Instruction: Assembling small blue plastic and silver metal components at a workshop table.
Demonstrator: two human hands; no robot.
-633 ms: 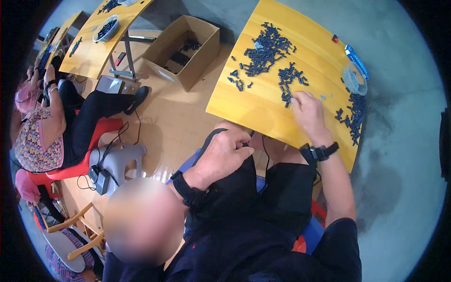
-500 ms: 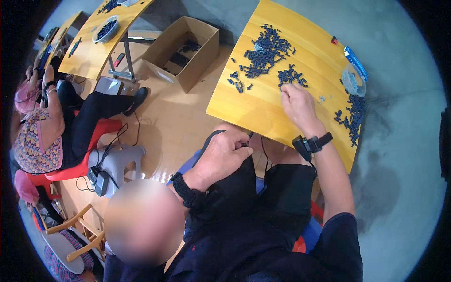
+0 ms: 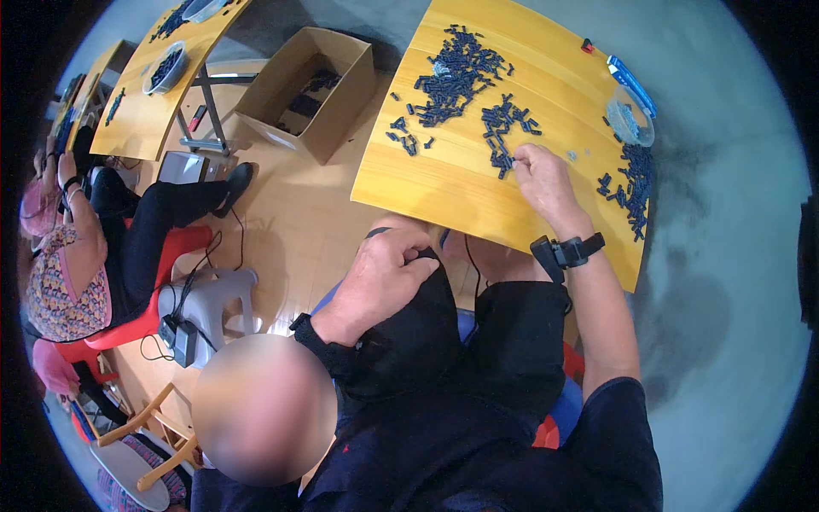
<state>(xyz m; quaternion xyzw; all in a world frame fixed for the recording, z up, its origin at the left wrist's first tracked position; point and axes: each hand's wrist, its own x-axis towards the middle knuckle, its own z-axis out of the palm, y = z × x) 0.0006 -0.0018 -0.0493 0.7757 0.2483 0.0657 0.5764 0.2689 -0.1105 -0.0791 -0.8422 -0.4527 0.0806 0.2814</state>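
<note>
My right hand (image 3: 543, 181) is over the yellow wooden table (image 3: 444, 183), its fingertips pinched together beside a small cluster of black parts (image 3: 502, 136). The fingertips touch the cluster's near end; whether they hold a part is hidden. These parts are short, dark and tube-like. A larger heap of the same black parts (image 3: 461, 77) lies farther back to the left, with a few loose ones (image 3: 403, 136) near it. My left hand (image 3: 384, 271) rests closed above my left thigh, fingers curled under, and anything within them is hidden.
At the table's right side lie another black heap (image 3: 636, 183), a clear plastic tub (image 3: 630, 119), a blue box (image 3: 631, 84) and a small red item (image 3: 587, 45). An open cardboard box (image 3: 341, 111) stands on the floor to the left. A seated person (image 3: 72, 264) works at another table (image 3: 128, 132).
Some black parts from the small cluster now trail toward the table's near edge beside my right fingertips. My left hand stays curled over my thigh. The whole view has shifted slightly.
</note>
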